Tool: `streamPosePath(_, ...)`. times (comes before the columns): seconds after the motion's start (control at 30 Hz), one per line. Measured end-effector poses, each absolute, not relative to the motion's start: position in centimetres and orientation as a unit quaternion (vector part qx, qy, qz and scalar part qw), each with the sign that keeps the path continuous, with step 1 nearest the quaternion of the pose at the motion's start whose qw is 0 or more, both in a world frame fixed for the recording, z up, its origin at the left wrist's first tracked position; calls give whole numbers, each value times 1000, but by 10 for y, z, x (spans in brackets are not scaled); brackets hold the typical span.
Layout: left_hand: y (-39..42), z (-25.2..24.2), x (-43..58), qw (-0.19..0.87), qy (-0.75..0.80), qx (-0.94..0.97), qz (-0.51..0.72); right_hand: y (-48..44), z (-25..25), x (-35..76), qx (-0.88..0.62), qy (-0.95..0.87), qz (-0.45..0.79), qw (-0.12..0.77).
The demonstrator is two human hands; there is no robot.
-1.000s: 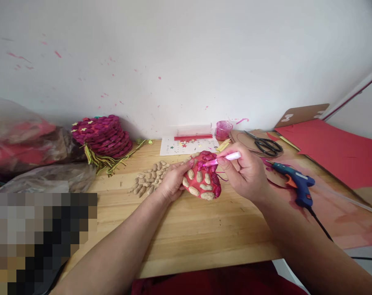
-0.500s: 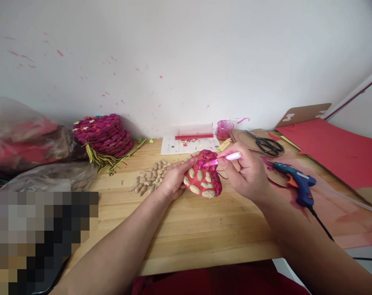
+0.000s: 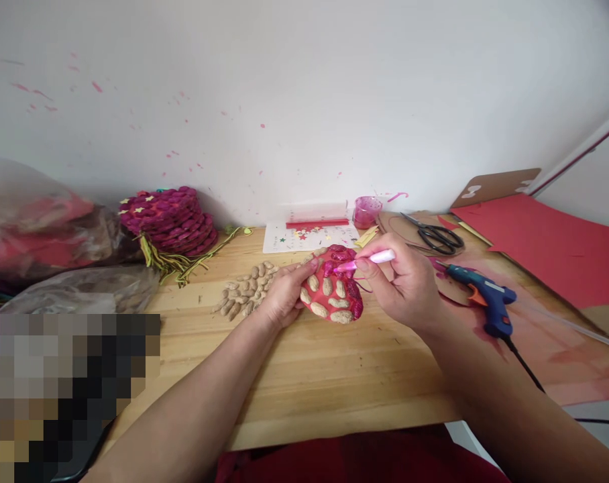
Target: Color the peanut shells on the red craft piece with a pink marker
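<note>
My left hand (image 3: 288, 292) grips the left edge of a red disc covered with peanuts (image 3: 320, 292), thumb on top and fingers underneath. Peanuts along its top and right side are coated in shiny magenta; those at the lower left are bare. In my right hand (image 3: 402, 282) is a paintbrush (image 3: 375, 259) with a white upper part and a pink-stained lower part, pinched between thumb and fingers. Its tip touches a magenta peanut near the disc's upper middle. Loose peanuts (image 3: 241, 292) lie on the table left of the disc.
A pink-stained cup (image 3: 367, 212) stands by the wall near a white sheet (image 3: 279, 243) with small stars. To the right are black scissors (image 3: 435, 236), a blue glue gun (image 3: 495, 308) and red card (image 3: 556, 241). Stacked magenta peanut discs (image 3: 171, 221) and plastic bags (image 3: 83, 288) sit left.
Almost nothing differs. Both hands keep their hold, and the brush tip stays at the same magenta peanut; the whole view has shifted very slightly.
</note>
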State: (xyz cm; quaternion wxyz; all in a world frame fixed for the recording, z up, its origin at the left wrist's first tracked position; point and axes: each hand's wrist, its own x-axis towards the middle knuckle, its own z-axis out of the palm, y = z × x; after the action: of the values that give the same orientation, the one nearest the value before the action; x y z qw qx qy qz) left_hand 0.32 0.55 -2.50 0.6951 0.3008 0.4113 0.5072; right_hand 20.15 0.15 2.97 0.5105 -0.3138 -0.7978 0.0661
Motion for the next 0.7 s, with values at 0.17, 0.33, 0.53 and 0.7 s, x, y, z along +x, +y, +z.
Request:
streamPosePath(0.17, 6, -25, 3, 693, 413, 301, 508, 2, 30, 202, -314, -800, 67, 508)
streamPosePath(0.33, 5, -22, 4, 698, 407, 302, 506, 2, 31, 203, -323, -788, 82, 517)
streamPosePath(0.53, 4, -24, 3, 690, 416, 309, 506, 4, 29, 204, -322, -781, 108, 524)
streamPosePath(0.7, 6, -30, 1, 700, 410, 291, 507, 4, 28, 204, -325, -775, 139, 524)
